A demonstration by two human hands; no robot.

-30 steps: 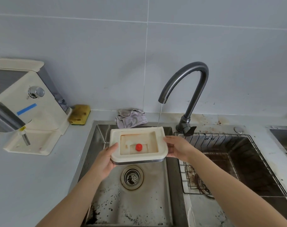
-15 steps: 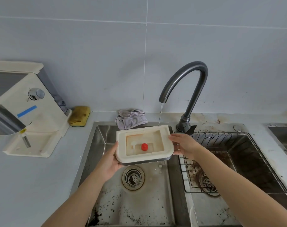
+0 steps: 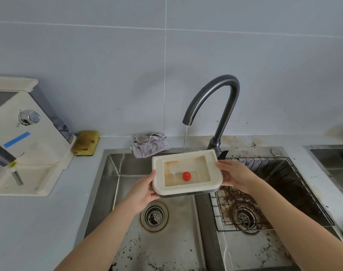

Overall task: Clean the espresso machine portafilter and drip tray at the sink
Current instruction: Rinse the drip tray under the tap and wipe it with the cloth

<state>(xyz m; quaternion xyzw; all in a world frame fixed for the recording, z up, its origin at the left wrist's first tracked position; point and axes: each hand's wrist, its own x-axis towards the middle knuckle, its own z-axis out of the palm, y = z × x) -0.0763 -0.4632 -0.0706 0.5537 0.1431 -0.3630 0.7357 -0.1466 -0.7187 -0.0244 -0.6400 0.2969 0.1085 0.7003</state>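
Note:
A cream drip tray [image 3: 213, 173] with a brown-stained recess and a small red float [image 3: 186, 176] hangs above the divider between the two sink basins. My left hand [image 3: 145, 190] grips its left edge from below. Its right edge is held by my right hand [image 3: 235, 176]. A thin stream of water falls from the dark faucet [image 3: 217, 98] and lands at the tray's back rim. The cream espresso machine [image 3: 24, 137] stands on the counter at the left. No portafilter is visible.
The left basin [image 3: 127, 231] is speckled with coffee grounds around its drain [image 3: 154, 216]. A wire rack [image 3: 284, 192] sits in the stained right basin. A yellow sponge [image 3: 86, 142] and a grey cloth [image 3: 150, 144] lie behind the sink.
Both hands have carried the tray to the right, from over the left basin toward the divider under the faucet stream. The water keeps running.

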